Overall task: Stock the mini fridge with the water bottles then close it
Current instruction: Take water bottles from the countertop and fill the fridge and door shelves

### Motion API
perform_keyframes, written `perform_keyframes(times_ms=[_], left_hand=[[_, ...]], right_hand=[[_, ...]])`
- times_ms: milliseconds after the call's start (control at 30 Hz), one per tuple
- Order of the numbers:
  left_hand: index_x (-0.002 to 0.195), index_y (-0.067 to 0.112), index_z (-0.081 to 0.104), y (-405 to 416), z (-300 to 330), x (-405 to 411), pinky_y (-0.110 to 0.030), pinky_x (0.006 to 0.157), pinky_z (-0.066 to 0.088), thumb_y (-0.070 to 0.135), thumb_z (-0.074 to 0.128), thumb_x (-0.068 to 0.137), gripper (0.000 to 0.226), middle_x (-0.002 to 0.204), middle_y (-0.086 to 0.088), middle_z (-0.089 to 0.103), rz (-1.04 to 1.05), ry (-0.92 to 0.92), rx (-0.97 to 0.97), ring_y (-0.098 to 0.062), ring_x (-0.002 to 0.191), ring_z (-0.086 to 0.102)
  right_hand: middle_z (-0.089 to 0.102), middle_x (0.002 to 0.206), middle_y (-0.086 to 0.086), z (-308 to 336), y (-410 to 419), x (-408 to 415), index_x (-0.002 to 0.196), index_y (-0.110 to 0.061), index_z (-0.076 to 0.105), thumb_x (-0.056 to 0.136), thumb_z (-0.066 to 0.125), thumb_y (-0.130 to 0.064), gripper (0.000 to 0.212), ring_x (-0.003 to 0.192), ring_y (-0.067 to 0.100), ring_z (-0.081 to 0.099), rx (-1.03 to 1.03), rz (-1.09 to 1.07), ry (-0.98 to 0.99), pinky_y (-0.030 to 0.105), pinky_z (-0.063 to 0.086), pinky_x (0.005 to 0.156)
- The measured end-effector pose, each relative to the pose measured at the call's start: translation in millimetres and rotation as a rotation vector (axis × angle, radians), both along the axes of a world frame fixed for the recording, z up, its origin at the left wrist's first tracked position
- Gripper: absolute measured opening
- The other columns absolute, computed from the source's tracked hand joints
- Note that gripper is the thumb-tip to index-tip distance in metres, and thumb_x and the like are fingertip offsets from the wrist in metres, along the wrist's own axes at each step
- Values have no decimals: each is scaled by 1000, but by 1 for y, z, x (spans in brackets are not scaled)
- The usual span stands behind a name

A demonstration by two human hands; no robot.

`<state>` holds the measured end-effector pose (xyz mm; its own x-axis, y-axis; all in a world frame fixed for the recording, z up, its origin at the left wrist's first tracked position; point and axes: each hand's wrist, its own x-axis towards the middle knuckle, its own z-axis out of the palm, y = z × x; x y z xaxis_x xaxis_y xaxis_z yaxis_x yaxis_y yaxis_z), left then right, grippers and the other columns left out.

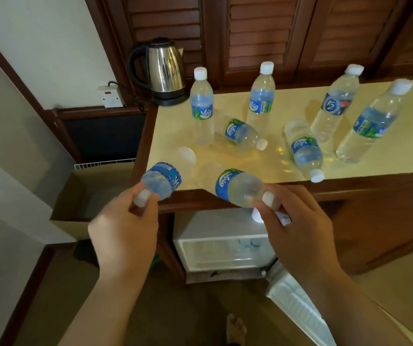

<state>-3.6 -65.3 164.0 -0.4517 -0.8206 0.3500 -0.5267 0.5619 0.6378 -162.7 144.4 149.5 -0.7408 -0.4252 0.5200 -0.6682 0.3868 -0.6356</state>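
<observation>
My left hand (pixel 123 226) grips the cap end of a blue-labelled water bottle (pixel 163 178) lying at the counter's front left corner. My right hand (pixel 297 226) holds the cap end of a second water bottle (pixel 235 186) lying over the front edge. Several more bottles stand or lie on the cream countertop (pixel 287 108), among them one upright (pixel 201 108) and one on its side (pixel 305 151). Below the counter the white mini fridge (pixel 225 248) stands open, its door (pixel 297 305) swung out toward the lower right. Something blue shows faintly inside.
A steel kettle (pixel 163 71) sits at the counter's back left by a wall socket (pixel 110 96). An open cardboard box (pixel 88 196) stands left of the cabinet. Brown louvred doors (pixel 263 33) rise behind the counter. My bare foot (pixel 235 328) is on the floor.
</observation>
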Motion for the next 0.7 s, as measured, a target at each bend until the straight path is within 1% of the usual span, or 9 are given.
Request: perform_keyframes(times_ms=[133,200,300,333,400,433,533,600,700], left_hand=[[125,28,68,31,5,53,-27,62,59,51,61,96,39,98,8,71,-63,6,-62,-8,84,71],[123,34,68,43,2,75,-28,62,58,58,60,94,39,93,10,70,-72,32,-18,-7,77,70],[115,55,64,69,-6,95,-14,69,56,48,69,90,27,94,29,68,-141,34,66,-3,82,70],[110,58,63,80,-10,98,-11,69,54,44,72,88,28,93,33,67,-168,7,70,-2,82,69],[107,50,72,99,-28,100,-14,61,51,37,81,80,32,82,17,67,-164,-72,24,-6,63,65],[104,42,78,106,-42,99,-16,59,49,33,85,76,31,76,12,64,-143,-110,18,-5,60,63],[101,37,81,116,-99,87,-25,54,51,28,86,78,26,66,14,57,-129,-249,50,-5,61,59],[106,36,80,111,-146,78,-21,50,49,30,84,79,27,64,19,57,-158,-340,78,-4,63,57],[121,38,73,101,-217,60,-17,58,53,37,75,88,33,81,19,65,-170,-446,169,-3,75,61]], right_hand=[[67,110,-2,8,36,41,114,-11,72,95,73,-28,25,95,6,62,-18,-32,66,8,50,79],[67,108,1,4,51,56,111,-9,72,94,68,-32,29,91,10,63,-12,-24,71,6,50,78],[67,105,-2,-19,68,68,106,-13,71,95,72,-31,22,87,7,62,28,9,37,9,53,70],[67,105,-4,-30,72,71,106,-15,71,94,74,-33,22,86,8,64,59,22,3,12,55,67],[68,103,-5,-57,79,74,104,-18,71,90,76,-35,23,82,11,68,136,40,-63,18,58,60],[69,102,-7,-72,81,74,103,-20,72,87,77,-33,22,79,11,68,171,43,-97,19,58,58],[66,97,-12,-120,84,70,103,-23,73,88,80,-26,17,71,3,62,263,89,-140,8,48,56],[66,99,-12,-161,84,66,106,-21,74,90,77,-25,17,69,1,61,304,133,-154,4,42,59],[66,105,-8,-231,79,59,110,-19,73,86,77,-25,26,68,2,64,391,176,-185,7,43,61]])
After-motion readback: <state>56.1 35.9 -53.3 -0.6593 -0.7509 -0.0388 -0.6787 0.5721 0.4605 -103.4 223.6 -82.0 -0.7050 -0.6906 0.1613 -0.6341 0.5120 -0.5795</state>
